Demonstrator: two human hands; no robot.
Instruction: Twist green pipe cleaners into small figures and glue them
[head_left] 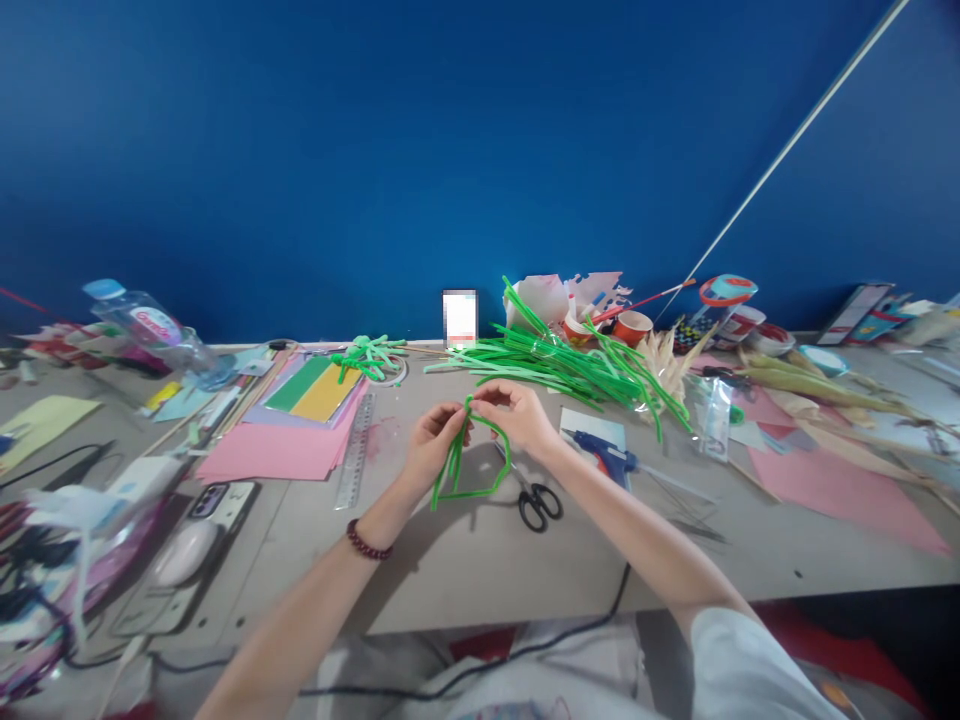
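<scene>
green pipe cleaners [453, 460], long axis slanted; loose ends down-left

- Left hand [437, 440], right hand [517, 415]: bare.
- Bracelet [367, 541], left wrist: round, dark-red beads, single strand.
- Right sleeve [739, 655]: short, white, loose, with a small orange mark.
- Shirt [469, 703], past the desk's [450, 590] near edge: pale, with faint blue and pink print.
</scene>
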